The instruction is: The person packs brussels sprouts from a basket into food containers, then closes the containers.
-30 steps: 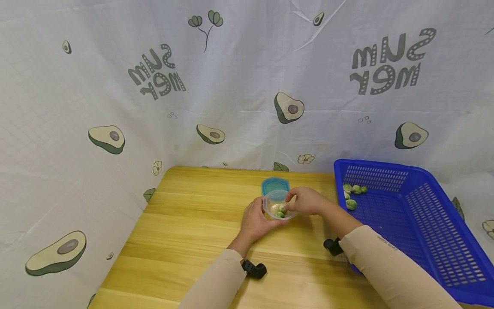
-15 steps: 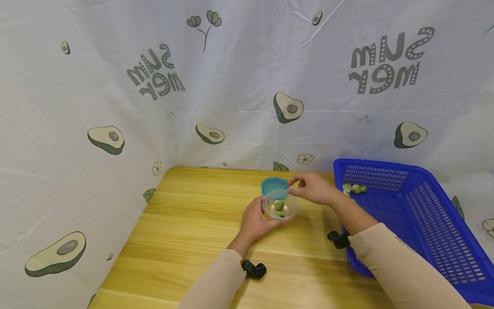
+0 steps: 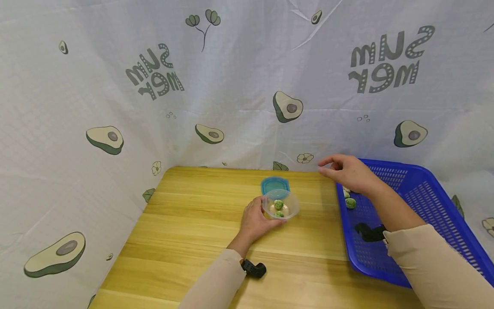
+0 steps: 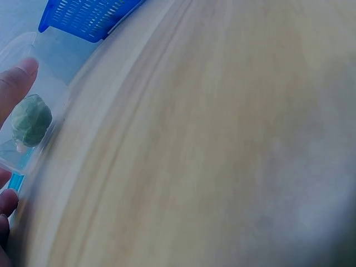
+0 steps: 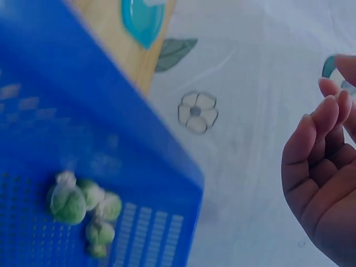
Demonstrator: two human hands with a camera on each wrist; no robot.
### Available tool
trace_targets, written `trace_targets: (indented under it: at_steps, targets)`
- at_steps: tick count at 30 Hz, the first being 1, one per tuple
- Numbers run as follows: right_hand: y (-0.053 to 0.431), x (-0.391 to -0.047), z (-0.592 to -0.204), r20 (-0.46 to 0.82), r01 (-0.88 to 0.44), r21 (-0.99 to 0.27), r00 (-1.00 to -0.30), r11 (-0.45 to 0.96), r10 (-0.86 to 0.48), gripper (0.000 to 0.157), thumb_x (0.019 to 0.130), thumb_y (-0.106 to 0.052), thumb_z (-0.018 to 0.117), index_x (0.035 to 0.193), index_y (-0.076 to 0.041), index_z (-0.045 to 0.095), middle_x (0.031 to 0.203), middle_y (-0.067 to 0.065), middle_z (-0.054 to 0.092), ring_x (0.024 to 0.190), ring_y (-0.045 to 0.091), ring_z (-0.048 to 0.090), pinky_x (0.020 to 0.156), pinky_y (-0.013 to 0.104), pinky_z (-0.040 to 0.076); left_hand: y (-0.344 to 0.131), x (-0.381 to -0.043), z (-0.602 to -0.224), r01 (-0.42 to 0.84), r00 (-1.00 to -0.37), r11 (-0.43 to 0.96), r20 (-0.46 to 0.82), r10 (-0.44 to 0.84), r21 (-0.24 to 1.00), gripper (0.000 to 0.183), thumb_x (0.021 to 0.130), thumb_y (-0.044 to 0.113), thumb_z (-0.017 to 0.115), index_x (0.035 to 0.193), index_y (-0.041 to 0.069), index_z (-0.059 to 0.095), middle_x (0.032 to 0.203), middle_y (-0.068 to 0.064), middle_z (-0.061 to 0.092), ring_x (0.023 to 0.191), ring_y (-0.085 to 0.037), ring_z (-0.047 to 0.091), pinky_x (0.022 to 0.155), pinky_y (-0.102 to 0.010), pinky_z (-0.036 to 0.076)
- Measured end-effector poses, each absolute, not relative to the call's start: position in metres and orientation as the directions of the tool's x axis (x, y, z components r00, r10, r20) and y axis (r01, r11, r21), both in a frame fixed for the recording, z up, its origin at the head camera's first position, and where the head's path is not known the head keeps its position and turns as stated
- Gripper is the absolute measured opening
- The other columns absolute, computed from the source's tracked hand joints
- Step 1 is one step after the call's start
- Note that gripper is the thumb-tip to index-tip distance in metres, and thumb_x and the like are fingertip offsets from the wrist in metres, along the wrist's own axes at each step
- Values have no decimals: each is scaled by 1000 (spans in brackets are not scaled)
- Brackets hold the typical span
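My left hand [image 3: 255,221] grips a small clear plastic tub [image 3: 292,207] from its left side, thumb along the near wall. A couple of Brussels sprouts [image 3: 278,204] lie inside it; one sprout [image 4: 31,120] shows through the wall beside my thumb in the left wrist view. My right hand [image 3: 354,175] hovers above the left rim of a blue plastic basket [image 3: 349,253], its thumb and index finger apart and nothing between them. Below that hand, several Brussels sprouts [image 5: 69,204] sit in the basket's far left corner, partly hidden by the hand in the head view.
Just behind the tub lies a turquoise lid [image 3: 275,183] on the wooden table [image 3: 185,231]. The basket takes up the table's right side. A white printed cloth [image 3: 247,86] hangs at the back and left.
My right hand has drawn back out of the tub, leaving the sprouts in it, and moved right and up to the basket. My left hand keeps its grip on the tub in place.
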State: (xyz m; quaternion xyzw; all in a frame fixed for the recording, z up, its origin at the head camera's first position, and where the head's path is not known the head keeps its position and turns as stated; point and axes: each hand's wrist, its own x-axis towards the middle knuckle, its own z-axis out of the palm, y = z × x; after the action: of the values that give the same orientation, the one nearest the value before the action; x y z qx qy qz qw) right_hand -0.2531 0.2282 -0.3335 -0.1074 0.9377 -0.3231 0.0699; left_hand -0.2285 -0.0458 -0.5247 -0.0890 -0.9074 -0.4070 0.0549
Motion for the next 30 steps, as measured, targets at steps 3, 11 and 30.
trace_targets:
  at_steps: [3,11,30]
  targets:
    - [245,-252,-334,-58,-140,-610,-974,780,-220,45,104,-41,58,134,-8,60,86,8,54,63,20,44,56,35,40,-46,-228,-524,209,-978,652,175,118,729,93,70,60,88,142,13,50,125,-2,65,113,-21,60,102,-44,48]
    - [285,-254,-361,-78,-97,-565,-982,819,-170,49,105,-40,56,132,0,60,80,5,52,68,20,46,60,35,37,-45,-227,-523,199,-980,661,167,112,723,92,70,59,89,141,13,51,122,-1,65,107,-17,58,101,-42,47]
    - [334,-258,-429,-243,29,-594,-959,804,-145,50,102,-32,63,127,11,58,82,5,59,72,19,54,65,33,44,-45,-228,-525,199,-980,662,161,118,723,92,71,61,88,141,14,50,124,0,65,110,-18,59,103,-44,46]
